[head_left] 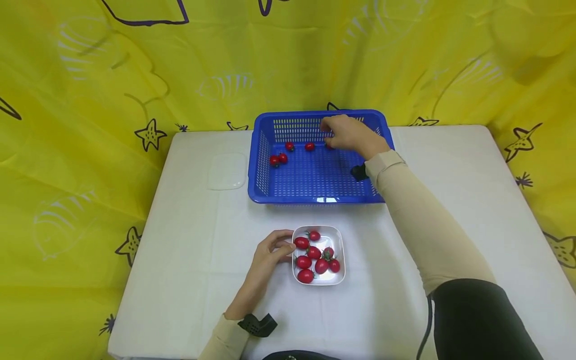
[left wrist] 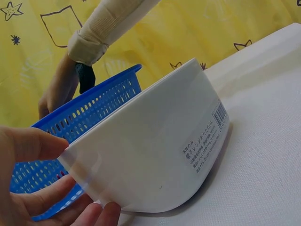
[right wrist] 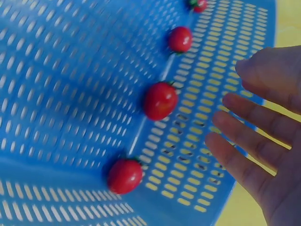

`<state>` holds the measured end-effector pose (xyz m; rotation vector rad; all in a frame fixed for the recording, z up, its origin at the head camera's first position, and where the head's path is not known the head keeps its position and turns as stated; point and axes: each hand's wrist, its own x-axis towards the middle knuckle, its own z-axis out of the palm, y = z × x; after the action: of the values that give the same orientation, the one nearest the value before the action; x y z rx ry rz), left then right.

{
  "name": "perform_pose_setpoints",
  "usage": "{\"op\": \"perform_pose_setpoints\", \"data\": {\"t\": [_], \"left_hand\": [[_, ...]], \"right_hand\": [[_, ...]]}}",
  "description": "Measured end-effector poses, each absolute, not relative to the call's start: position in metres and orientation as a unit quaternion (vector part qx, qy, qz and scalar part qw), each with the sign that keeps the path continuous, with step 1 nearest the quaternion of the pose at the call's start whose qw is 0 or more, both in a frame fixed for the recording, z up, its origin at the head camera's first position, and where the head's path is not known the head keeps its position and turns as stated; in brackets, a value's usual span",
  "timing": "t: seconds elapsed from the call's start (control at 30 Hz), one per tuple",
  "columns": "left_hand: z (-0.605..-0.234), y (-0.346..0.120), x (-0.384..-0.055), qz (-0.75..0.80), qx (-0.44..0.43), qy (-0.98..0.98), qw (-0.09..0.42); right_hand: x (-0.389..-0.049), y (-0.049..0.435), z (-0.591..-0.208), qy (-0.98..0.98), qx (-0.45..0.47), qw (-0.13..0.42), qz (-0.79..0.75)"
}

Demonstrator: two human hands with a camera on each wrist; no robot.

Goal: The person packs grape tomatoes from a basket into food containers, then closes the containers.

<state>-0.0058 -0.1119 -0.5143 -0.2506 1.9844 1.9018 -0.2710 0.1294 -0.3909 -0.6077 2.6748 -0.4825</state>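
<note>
My left hand (head_left: 268,255) grips the left side of a small white square container (head_left: 319,282), its thumb up at the rim and fingers along the outer wall. Several cherry tomatoes (head_left: 321,265) lie inside the container, some with green stems. In the left wrist view the container's side (left wrist: 141,150) carries a printed label. My right hand (head_left: 348,134) reaches over the far right of a blue perforated basket (head_left: 315,199). In the right wrist view its fingers are spread and hold nothing, close above the basket wall. Several cherry tomatoes (right wrist: 160,100) lie along the basket's floor edge nearby.
A translucent square lid (head_left: 227,171) lies on the white table (head_left: 189,240) left of the basket. Behind the basket hangs a yellow patterned curtain (head_left: 292,60). The basket's raised rim (head_left: 257,150) surrounds the tomatoes at its left.
</note>
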Motion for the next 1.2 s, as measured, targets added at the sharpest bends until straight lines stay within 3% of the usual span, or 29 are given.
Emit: {"op": "perform_pose_setpoints", "data": {"t": [0.8, 1.2], "left_hand": [[-0.517, -0.111, -0.006, 0.679, -0.084, 0.704, 0.190], [-0.517, -0.113, -0.006, 0.682, -0.084, 0.701, 0.189]], "right_hand": [[-0.281, 0.139, -0.427, 0.942, -0.201, 0.235, -0.132], [-0.282, 0.137, -0.443, 0.939, -0.239, 0.198, -0.149]]}}
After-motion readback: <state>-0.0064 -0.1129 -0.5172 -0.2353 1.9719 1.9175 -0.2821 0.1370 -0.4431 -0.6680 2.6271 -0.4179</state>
